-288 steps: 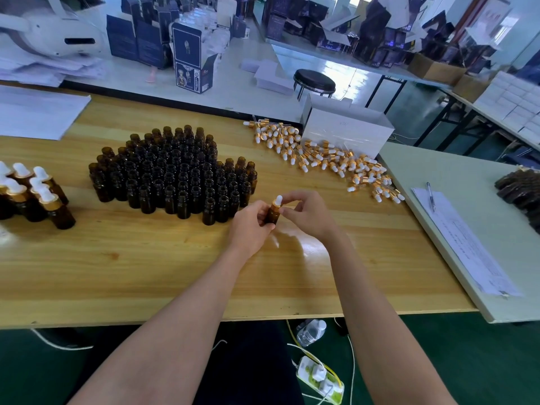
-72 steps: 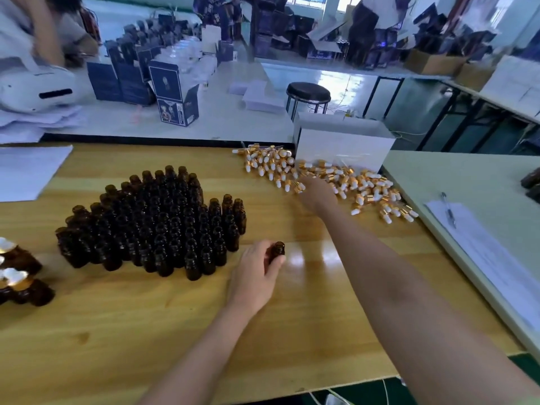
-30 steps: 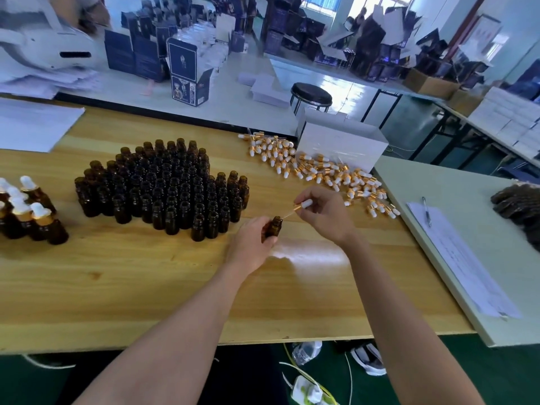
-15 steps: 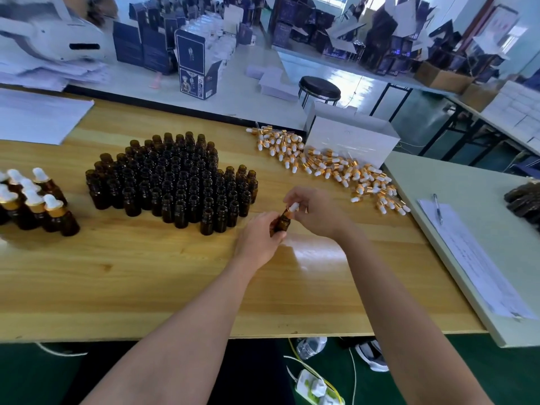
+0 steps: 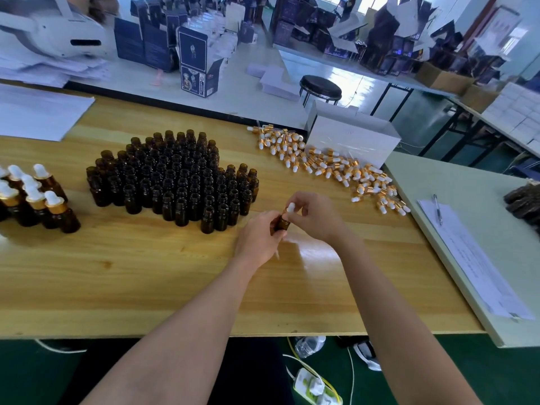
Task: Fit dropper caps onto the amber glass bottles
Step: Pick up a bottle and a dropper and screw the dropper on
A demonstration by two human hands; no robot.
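Observation:
My left hand [image 5: 258, 236] grips a small amber glass bottle [image 5: 282, 224] just above the wooden table [image 5: 146, 273]. My right hand [image 5: 314, 216] pinches a dropper cap [image 5: 290, 208] with a white bulb and gold collar, seated on the bottle's neck. A dense cluster of open amber bottles [image 5: 175, 179] stands to the left of my hands. Several capped bottles [image 5: 35, 197] stand at the far left. A loose pile of dropper caps [image 5: 330, 166] lies at the back right of the table.
A white cardboard box [image 5: 353, 140] sits behind the cap pile. A pale side table [image 5: 467, 200] to the right carries a paper sheet [image 5: 479, 261] and a pen [image 5: 437, 209]. White sheets [image 5: 38, 112] lie at the back left.
The dropper's tube has gone down into the bottle and the cap now sits on the neck. Both hands stayed together over the same spot.

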